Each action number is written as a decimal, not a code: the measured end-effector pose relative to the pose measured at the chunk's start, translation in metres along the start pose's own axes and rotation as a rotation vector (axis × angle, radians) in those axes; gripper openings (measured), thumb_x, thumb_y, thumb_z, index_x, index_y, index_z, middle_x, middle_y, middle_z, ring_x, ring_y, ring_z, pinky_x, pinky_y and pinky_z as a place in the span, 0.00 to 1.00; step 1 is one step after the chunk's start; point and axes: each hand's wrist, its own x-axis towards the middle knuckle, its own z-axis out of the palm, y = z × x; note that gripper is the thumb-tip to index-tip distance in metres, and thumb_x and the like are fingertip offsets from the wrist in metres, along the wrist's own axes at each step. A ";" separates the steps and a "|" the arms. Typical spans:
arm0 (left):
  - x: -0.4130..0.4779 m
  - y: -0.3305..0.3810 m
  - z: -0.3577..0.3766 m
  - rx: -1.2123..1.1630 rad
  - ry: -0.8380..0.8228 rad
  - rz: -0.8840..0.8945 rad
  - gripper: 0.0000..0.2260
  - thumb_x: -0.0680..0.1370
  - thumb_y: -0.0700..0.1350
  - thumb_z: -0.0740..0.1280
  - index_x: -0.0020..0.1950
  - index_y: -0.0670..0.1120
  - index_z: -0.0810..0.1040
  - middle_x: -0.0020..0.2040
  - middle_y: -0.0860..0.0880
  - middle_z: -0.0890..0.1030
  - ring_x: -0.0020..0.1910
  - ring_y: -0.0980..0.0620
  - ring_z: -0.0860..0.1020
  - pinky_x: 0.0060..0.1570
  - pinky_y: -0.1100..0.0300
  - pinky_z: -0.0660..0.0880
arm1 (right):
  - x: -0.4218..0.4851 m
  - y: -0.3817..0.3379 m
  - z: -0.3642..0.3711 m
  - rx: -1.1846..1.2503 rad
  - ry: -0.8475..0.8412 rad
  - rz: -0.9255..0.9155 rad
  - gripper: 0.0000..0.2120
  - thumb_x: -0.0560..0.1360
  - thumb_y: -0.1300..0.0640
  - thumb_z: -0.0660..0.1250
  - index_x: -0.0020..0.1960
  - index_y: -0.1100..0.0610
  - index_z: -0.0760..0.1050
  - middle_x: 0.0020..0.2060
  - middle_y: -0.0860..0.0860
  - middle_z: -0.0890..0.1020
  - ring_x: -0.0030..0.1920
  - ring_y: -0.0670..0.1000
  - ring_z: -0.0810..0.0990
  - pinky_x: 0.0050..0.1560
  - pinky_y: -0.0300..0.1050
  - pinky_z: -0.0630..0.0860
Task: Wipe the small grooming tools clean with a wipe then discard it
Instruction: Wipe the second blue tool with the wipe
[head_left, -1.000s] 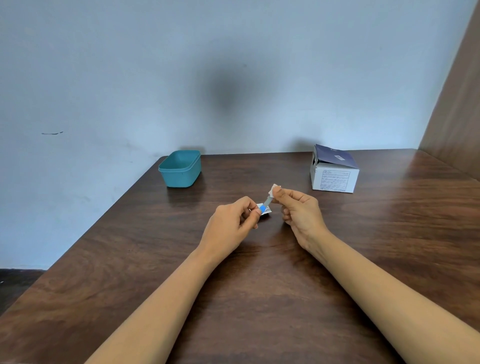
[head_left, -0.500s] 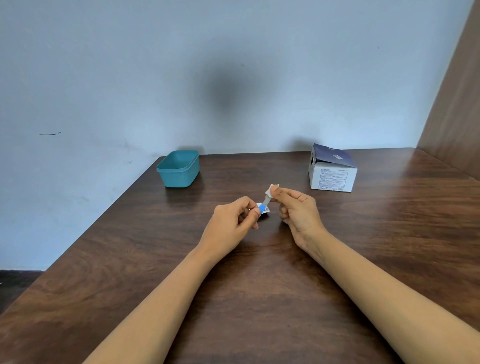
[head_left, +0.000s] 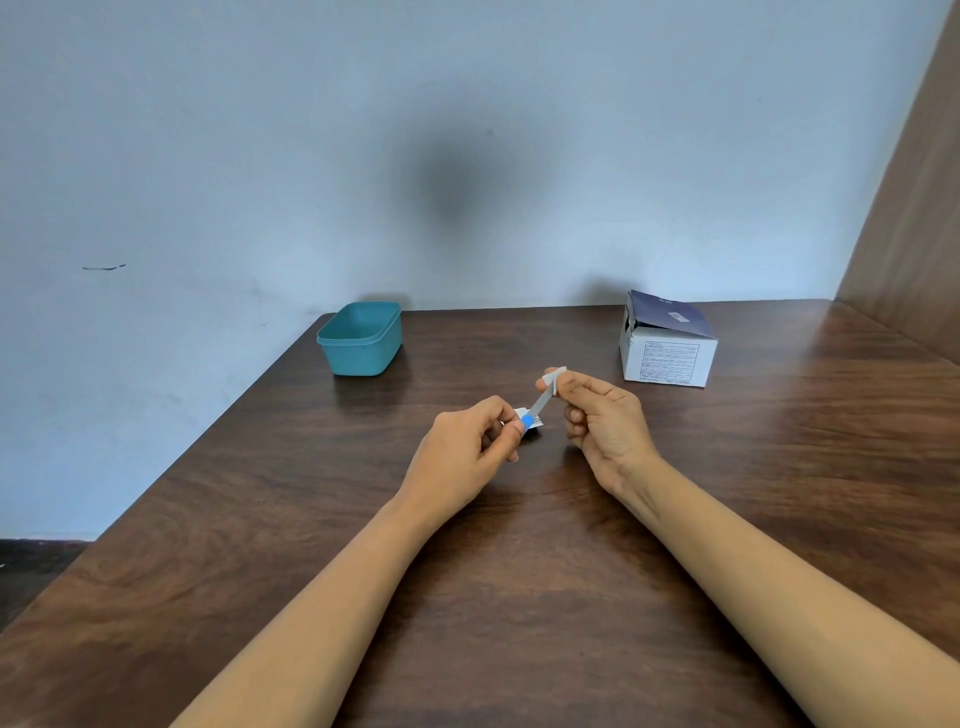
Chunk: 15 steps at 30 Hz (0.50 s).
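Wiping stage, mid-table. Your left hand (head_left: 467, 447) has its fingers curled, and thumb and forefinger pinch the blue end of a slim grooming tool (head_left: 539, 403). The tool's grey blade slants up and to the right, held above the table (head_left: 519, 597) and not resting on it. Your right hand (head_left: 602, 421) pinches a small white wipe (head_left: 554, 375) folded over the blade's far tip, with the other fingers tucked in loosely.

A white scrap (head_left: 536, 425) shows just behind the left fingertips. It may be the wipe's torn packet, but it is too small to tell, or to say whether it lies on the wood or is held.

A teal tub (head_left: 361, 340) sits open at the far left corner. Nothing shows inside it from this angle. A white box (head_left: 667, 345) with a dark flap stands toward the far right edge, well apart from both hands.

Progress, as a judgement: you are part-way through cleaning this one tool. No other grooming tools are in view, so you cannot count what is done or waiting. Discarding the wipe is not yet done; the tub looks the likely place for it.
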 end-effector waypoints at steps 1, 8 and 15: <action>0.000 0.000 0.000 0.005 -0.002 0.000 0.06 0.80 0.49 0.64 0.47 0.50 0.78 0.34 0.56 0.81 0.32 0.61 0.75 0.34 0.67 0.70 | 0.000 0.000 0.000 -0.004 -0.001 0.000 0.06 0.76 0.61 0.66 0.45 0.59 0.83 0.43 0.51 0.85 0.28 0.43 0.63 0.25 0.32 0.61; 0.000 0.000 0.001 -0.010 0.005 0.008 0.06 0.80 0.49 0.64 0.46 0.50 0.78 0.33 0.56 0.81 0.31 0.60 0.75 0.34 0.65 0.70 | 0.002 0.000 0.001 0.021 0.090 0.023 0.07 0.69 0.56 0.74 0.33 0.55 0.84 0.41 0.56 0.78 0.27 0.44 0.60 0.27 0.36 0.56; 0.000 0.001 0.000 -0.022 0.004 -0.008 0.06 0.80 0.49 0.64 0.47 0.50 0.78 0.33 0.56 0.81 0.32 0.59 0.76 0.35 0.66 0.72 | 0.000 0.001 0.002 -0.009 0.064 -0.013 0.08 0.75 0.55 0.69 0.40 0.57 0.82 0.40 0.53 0.84 0.27 0.43 0.63 0.26 0.34 0.60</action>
